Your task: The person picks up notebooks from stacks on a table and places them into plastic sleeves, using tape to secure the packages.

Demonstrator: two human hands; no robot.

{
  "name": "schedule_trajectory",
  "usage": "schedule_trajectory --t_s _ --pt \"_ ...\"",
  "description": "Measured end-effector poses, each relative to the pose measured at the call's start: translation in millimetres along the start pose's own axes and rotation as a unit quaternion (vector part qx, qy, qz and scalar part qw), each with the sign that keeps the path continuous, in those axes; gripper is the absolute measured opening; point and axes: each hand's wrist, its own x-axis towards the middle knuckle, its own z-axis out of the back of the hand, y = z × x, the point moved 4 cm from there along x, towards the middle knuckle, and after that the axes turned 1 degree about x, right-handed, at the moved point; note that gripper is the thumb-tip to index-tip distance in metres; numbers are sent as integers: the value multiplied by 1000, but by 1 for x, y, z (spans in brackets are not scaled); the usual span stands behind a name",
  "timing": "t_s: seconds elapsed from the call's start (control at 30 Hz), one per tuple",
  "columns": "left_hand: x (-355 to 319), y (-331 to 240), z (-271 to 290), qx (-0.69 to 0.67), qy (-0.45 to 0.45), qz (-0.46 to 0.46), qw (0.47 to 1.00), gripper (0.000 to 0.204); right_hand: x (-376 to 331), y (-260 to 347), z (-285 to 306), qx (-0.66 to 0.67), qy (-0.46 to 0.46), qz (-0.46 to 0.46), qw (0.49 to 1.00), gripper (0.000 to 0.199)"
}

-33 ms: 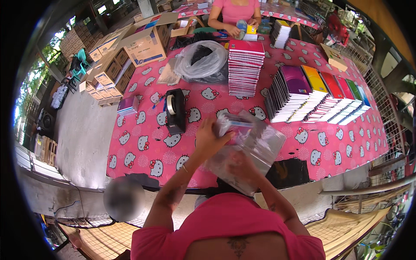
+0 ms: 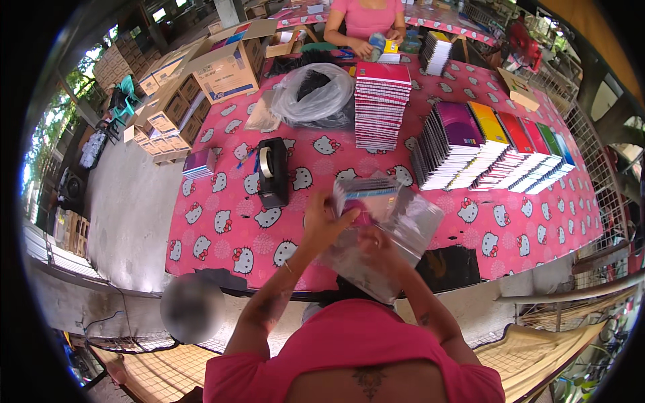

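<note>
A small bundle of spiral notebooks (image 2: 373, 198) with a purple cover showing sits at the front of the table, partly inside clear plastic. My left hand (image 2: 326, 220) grips the bundle's left side, thumb across the top. Under and beside it spreads a stack of clear plastic bags (image 2: 416, 221), wrinkled and shiny. My right hand (image 2: 379, 248) is closed over the plastic at the bundle's near edge; its fingertips are slightly blurred. Left of the hands stands a black tape dispenser (image 2: 273, 178) with a roll in it.
A tall stack of red notebooks (image 2: 381, 107) stands ahead, beside a bundle of clear plastic (image 2: 312, 94). Rows of coloured notebooks (image 2: 484, 148) fill the right side. A small notebook stack (image 2: 199, 163) sits left. Cardboard boxes (image 2: 232, 70) stand far left. A person (image 2: 366, 30) works across the table.
The notebook bundle's spiral edges now show more plainly at its far side. My right hand has moved up, closer to the bundle's near edge. My left hand stays on the bundle.
</note>
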Motion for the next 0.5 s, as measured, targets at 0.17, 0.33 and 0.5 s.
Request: schedule_trajectory --t_s 0.17,0.33,0.5 --pt "-54 53 -10 -173 -47 -50 983 71 16 59 15 188 2 -13 982 69" --pt "-40 -6 14 -18 7 -91 996 52 27 68 18 -155 36 66 985 51" --pt "-30 18 43 -120 -122 -28 985 29 39 102 38 -55 -36 121 990 36"
